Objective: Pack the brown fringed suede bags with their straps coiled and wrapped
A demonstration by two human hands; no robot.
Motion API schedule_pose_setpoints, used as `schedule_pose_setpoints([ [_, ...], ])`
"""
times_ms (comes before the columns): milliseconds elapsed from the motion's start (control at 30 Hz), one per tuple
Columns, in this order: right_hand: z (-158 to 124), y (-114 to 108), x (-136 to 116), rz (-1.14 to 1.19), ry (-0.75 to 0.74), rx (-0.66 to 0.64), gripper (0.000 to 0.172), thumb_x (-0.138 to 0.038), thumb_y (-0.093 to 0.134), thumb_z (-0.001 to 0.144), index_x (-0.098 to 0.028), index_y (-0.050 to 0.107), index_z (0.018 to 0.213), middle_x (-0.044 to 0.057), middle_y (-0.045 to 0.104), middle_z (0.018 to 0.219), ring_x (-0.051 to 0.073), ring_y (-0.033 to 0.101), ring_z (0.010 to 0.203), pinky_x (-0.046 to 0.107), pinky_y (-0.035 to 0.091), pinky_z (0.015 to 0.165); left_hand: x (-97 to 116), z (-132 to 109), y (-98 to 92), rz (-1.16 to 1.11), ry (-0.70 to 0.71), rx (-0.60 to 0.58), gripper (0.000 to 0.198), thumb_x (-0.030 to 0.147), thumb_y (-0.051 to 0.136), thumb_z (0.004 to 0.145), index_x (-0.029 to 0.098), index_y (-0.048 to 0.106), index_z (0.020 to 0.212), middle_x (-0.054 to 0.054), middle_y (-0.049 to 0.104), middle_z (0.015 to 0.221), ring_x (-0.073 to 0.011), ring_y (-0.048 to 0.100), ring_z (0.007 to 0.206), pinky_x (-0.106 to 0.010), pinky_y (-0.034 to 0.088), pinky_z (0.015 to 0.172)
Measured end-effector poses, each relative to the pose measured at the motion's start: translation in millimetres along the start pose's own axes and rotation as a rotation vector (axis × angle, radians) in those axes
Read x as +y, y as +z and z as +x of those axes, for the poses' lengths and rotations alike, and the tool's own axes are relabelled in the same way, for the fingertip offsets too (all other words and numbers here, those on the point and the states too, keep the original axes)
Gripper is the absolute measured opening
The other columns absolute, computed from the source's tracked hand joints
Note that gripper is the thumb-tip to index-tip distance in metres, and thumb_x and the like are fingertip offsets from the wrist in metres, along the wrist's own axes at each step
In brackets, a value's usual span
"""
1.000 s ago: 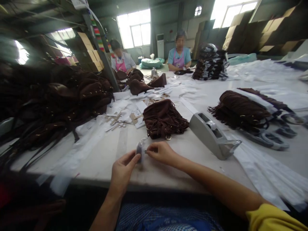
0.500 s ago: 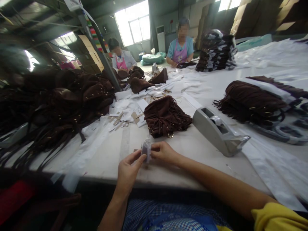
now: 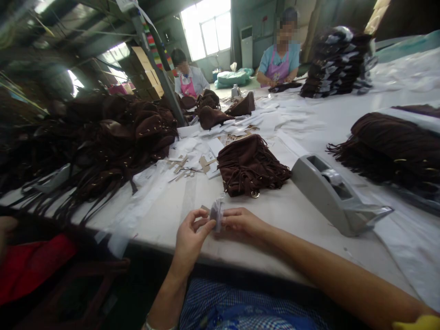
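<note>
A small dark flat piece in clear plastic wrap (image 3: 216, 214) is held upright above the table's near edge. My left hand (image 3: 192, 233) pinches it between thumb and fingers from the left. From the other side, my right hand (image 3: 244, 220) has its fingers closed at the wrap's right edge. A scrap of grey-brown card (image 3: 205, 208) shows behind my left fingertips. Just beyond lies a dark brown fringed bag (image 3: 252, 165) with gold rings, close to the wrapped piece. Whether the two are joined I cannot make out.
A grey tape dispenser (image 3: 338, 197) stands to the right, before more fringed bags (image 3: 392, 146). Brown bags are heaped (image 3: 134, 123) at left beside a metal post (image 3: 172, 98). Paper and card scraps (image 3: 185, 162) litter the middle. Two people work across the table.
The view has swung, so the scene sits further right, with the dispenser nearer the edge. Both hands stay on the plastic-wrapped piece; my right fingers look straighter along its edge.
</note>
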State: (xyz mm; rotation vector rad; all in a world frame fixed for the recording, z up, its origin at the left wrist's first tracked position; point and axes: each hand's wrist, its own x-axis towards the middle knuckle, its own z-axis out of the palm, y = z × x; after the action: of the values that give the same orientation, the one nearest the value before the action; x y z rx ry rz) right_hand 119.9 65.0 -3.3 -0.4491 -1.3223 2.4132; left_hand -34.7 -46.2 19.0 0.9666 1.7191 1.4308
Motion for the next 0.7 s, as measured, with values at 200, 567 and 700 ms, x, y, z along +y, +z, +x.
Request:
schedule_pose_setpoints([
  [200, -2.5, 3.0, -3.3, -0.071, 0.054, 0.050, 0.028, -0.038, 0.077, 0.072, -0.015, 0.077, 0.088, 0.000, 0.064, 0.071, 0.009, 0.046, 0.059, 0.023, 0.033, 0.057, -5.8, -3.6, 7.0, -0.240, -0.101, 0.108, 0.076, 0.037, 0.086, 0.062, 0.021, 0.047, 0.125, -0.009, 0.061, 0.117, -0.0185, 0.069, 0.092, -0.030, 0.052, 0.085],
  [567, -3.4, 6.9, -2.0, 0.311, 0.146, 0.083, 0.024, -0.023, 0.080, 0.073, -0.013, 0.074, 0.094, 0.008, 0.071, 0.099, 0.012, 0.065, 0.083, 0.024, 0.051, 0.085, -1.4, -6.4, 1.0, -0.309, -0.054, 0.023, 0.045, 0.033, 0.082, 0.071, 0.016, 0.067, 0.110, -0.006, 0.071, 0.107, -0.0192, 0.065, 0.100, -0.029, 0.050, 0.091],
  [700, -1.2, 6.7, 5.8, 0.145, 0.070, 0.094, 0.031, -0.026, 0.084, 0.067, -0.016, 0.076, 0.095, 0.004, 0.071, 0.090, 0.011, 0.062, 0.074, 0.023, 0.051, 0.077, -2.9, -8.2, 5.8, -0.294, -0.032, 0.101, 0.043, 0.032, 0.085, 0.066, 0.016, 0.069, 0.102, -0.004, 0.073, 0.097, -0.0197, 0.066, 0.097, -0.030, 0.050, 0.089],
])
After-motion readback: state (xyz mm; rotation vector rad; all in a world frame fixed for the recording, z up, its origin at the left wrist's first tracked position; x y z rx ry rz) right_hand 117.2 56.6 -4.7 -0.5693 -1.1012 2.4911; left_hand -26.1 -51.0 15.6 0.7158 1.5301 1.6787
